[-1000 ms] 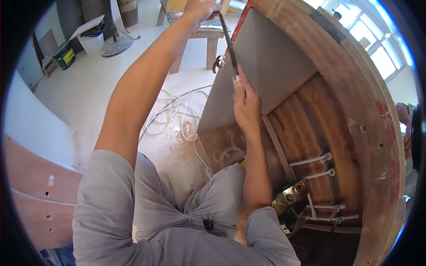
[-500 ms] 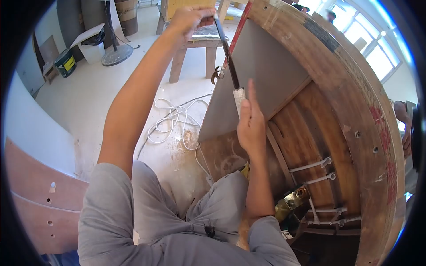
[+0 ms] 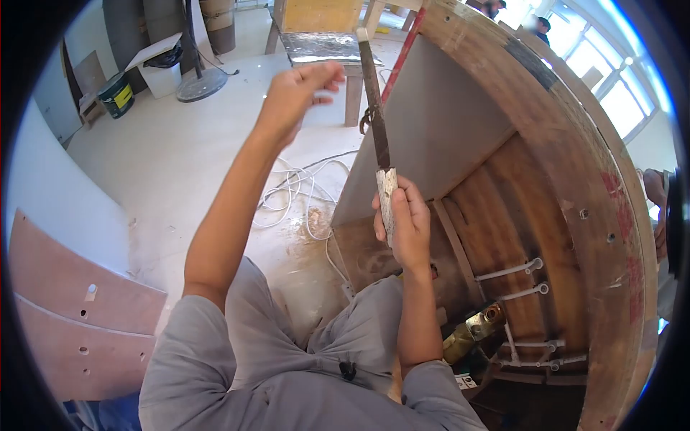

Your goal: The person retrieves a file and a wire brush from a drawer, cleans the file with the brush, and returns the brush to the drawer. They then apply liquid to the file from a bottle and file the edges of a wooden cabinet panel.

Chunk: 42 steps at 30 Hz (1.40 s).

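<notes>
My right hand (image 3: 406, 223) is closed round the worn whitish handle of a long, narrow, dark-bladed tool (image 3: 376, 115). Its blade points up and away from me, with a pale tip; the exact kind of tool is hard to tell. Left of the blade, my left hand (image 3: 298, 100) hangs in the air with fingers loosely bent and a gap between thumb and forefinger. Nothing shows in it, and it does not touch the tool. Just beyond the right hand stands a curved wooden structure (image 3: 528, 165) with a grey panel (image 3: 445, 108) on its near side.
White cable (image 3: 291, 190) lies coiled on the floor ahead. A wooden stand (image 3: 352, 93) is at the back. White pipes (image 3: 517, 291) and a brass-coloured fitting (image 3: 485, 323) sit inside the wooden structure. Curved pinkish boards (image 3: 86, 309) lie at the left. Other people are partly visible at the right.
My left hand has let go of the blade's tip and moved down toward me. The right hand's fingers have wrapped round the handle, and the tool now stands more upright.
</notes>
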Each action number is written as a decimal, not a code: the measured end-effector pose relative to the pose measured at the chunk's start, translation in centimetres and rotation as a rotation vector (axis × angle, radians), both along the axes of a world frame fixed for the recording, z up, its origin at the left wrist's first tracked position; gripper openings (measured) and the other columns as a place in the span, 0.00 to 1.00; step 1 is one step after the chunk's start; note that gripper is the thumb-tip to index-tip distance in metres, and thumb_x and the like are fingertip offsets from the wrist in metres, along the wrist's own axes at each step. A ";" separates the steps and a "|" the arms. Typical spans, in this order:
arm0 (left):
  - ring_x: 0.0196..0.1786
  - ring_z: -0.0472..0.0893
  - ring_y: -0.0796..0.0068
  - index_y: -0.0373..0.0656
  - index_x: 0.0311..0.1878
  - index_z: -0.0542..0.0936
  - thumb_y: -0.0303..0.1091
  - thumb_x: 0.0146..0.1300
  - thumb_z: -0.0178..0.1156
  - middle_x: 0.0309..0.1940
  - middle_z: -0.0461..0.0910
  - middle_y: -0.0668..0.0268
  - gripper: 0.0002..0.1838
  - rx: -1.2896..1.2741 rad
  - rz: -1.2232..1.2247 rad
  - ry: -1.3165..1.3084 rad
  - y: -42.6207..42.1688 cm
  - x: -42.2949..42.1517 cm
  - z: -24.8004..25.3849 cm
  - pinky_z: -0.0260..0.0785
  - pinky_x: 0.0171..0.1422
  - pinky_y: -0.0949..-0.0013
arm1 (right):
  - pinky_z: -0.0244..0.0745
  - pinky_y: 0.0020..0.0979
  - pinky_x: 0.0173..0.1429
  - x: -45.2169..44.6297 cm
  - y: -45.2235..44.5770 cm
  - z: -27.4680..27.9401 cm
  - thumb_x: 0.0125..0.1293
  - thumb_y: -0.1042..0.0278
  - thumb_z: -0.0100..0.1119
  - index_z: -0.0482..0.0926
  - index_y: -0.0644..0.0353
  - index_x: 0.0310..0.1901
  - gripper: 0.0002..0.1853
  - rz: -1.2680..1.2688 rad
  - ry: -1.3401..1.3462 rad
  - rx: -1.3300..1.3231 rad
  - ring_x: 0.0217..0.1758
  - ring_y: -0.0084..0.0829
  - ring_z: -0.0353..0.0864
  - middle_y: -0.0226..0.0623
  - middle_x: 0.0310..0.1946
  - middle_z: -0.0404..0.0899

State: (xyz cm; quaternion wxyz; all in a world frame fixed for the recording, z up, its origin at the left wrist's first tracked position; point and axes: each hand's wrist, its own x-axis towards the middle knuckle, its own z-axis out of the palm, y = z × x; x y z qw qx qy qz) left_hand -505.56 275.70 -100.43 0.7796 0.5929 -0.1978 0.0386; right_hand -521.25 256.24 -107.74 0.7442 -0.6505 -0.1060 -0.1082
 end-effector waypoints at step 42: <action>0.32 0.83 0.79 0.38 0.50 0.86 0.35 0.62 0.68 0.36 0.87 0.65 0.15 0.137 0.168 -0.281 -7.0 10.4 9.9 0.73 0.36 0.75 | 0.74 0.42 0.48 3.3 -2.1 5.6 0.70 0.71 0.54 0.73 0.65 0.63 0.21 -0.649 -0.532 -0.799 0.42 0.50 0.80 0.53 0.38 0.80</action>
